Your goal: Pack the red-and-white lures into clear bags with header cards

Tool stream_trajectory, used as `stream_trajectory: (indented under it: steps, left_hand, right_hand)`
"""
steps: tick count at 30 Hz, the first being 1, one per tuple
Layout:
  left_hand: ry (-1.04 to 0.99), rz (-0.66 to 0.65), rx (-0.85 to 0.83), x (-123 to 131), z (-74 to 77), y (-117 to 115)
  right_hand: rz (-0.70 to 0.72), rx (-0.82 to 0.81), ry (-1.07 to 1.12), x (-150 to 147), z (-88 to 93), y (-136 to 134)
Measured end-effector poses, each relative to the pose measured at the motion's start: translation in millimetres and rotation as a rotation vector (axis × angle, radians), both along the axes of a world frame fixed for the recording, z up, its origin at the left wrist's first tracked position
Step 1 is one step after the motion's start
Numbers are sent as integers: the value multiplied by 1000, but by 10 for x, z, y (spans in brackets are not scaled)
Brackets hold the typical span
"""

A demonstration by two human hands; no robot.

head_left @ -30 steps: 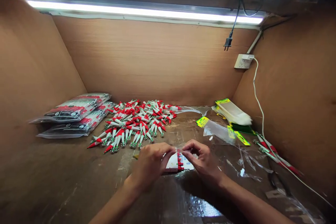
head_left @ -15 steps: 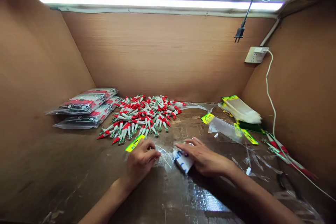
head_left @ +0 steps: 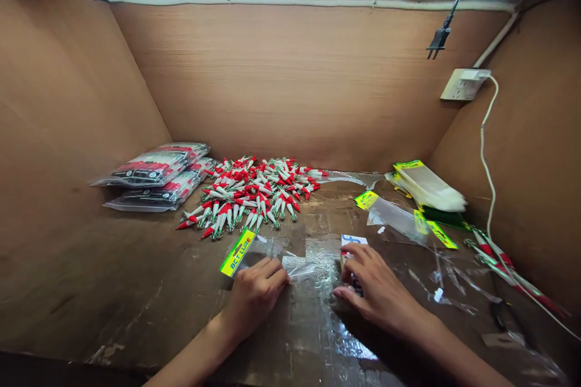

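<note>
My left hand [head_left: 259,281] is closed on a clear plastic bag [head_left: 297,269], fingers curled at its lower right end. The bag's yellow header card [head_left: 238,254] reads "BCT LURE" and sticks out to the upper left of the hand. My right hand [head_left: 374,281] curls over a small white block [head_left: 354,240] with blue lettering, fingertips along its left side and thumb lower down. The hand hides most of the block. Beyond both hands spreads a heap of red and white fishing lures [head_left: 254,193] with green hooks.
Filled plastic packs [head_left: 157,172] are stacked at the back left. At the right lie flat yellow-headed bags [head_left: 394,217], a stack of them [head_left: 431,187], loose lures [head_left: 494,254] and plastic scraps. A white cord [head_left: 488,163] runs down from the wall socket; a black plug [head_left: 439,41] hangs above.
My right hand has moved right with the block, away from the bag. My left hand has shifted slightly right and down, and more of the header card shows. The whole view has tilted slightly.
</note>
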State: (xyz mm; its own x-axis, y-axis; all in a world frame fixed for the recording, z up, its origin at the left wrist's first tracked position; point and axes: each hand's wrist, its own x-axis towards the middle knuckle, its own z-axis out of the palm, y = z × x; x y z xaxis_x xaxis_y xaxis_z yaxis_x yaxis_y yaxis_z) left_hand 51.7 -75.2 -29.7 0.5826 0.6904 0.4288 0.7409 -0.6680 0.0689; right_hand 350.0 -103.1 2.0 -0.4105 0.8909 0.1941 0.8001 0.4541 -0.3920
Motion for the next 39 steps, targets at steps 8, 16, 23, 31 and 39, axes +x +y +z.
stream_trajectory:
  steps: [8, 16, 23, 31, 39]
  left_hand:
    - [87, -75, -48, 5, 13, -61]
    - [39, 25, -354, 8, 364, 201]
    - [140, 28, -590, -31, 493, 636]
    - [-34, 65, 47, 195, 382, 329]
    - [118, 19, -85, 331, 87, -14]
  right_hand:
    - [-335, 67, -98, 288, -501, -155]
    - [-360, 49, -43, 396, -621, -112]
    - [-371, 54, 7, 443, -674, -91]
    - [-318, -20, 137, 442, -448, -103]
    - [-216, -274, 131, 507, -328, -651]
